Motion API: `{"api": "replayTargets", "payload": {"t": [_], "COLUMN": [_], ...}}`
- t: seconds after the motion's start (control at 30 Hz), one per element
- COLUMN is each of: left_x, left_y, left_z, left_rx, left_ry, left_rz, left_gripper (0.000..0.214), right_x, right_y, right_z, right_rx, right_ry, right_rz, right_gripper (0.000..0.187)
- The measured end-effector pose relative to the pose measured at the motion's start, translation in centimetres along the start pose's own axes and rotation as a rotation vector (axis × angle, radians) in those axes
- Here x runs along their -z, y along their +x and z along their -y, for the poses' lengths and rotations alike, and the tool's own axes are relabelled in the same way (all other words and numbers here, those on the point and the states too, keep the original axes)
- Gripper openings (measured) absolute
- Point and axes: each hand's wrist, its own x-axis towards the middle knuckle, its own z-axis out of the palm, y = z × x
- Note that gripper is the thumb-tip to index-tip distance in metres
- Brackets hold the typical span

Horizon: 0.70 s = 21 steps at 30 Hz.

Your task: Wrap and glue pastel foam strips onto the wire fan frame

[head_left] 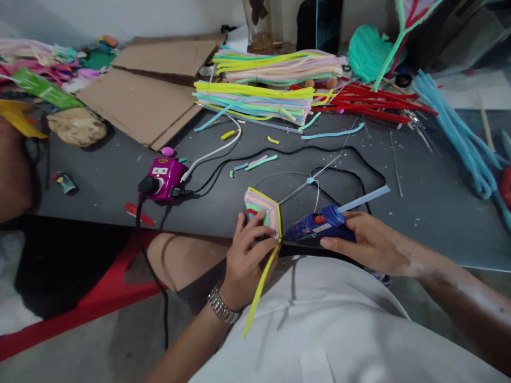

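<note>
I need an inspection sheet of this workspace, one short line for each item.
Surface: dark grey table, small scraps on it.
Job's things: pastel pipe-cleaner fan, wire frame, blue hot glue gun.
Clutter: pipe-cleaner bundles, cardboard sheets.
Grippers: left hand holds the fan; right hand holds the gun.
Cables: black cord, white cord, both at a magenta socket unit.
Surroundings: grey floor.

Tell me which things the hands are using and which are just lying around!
Being used:
left hand, holding a striped pastel pipe-cleaner bundle
right hand, holding a blue plastic glue gun

Lying around:
stacked pastel pipe cleaners
flat brown cardboard sheets
long red pipe cleaners
</note>
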Motion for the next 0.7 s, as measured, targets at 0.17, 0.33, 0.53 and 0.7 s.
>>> {"api": "replayTargets", "payload": {"t": [0.17, 0.33, 0.53, 0.7], "left_x": [-0.14, -0.03, 0.11, 0.13], "left_y": [-0.18, 0.00, 0.25, 0.09], "left_z": [0.12, -0.12, -0.38, -0.24], "left_rx": [-0.010, -0.015, -0.022, -0.025], "left_ry": [0.004, 0.011, 0.026, 0.027], "left_rz": [0.005, 0.022, 0.034, 0.052], "left_gripper": [0.022, 0.021, 0.018, 0.019], "right_x": [0.05, 0.23, 0.35, 0.36], "right_y": [0.14, 0.31, 0.51, 0.43], "right_z": [0.03, 0.59, 0.93, 0.46], "right_rx": [-0.008, 0.018, 0.069, 0.061], "right_ry": [0.023, 0.003, 0.002, 0.007], "right_rz": [0.014, 0.047, 0.053, 0.057], "right_gripper": [0.036, 0.036, 0.034, 0.028]}}
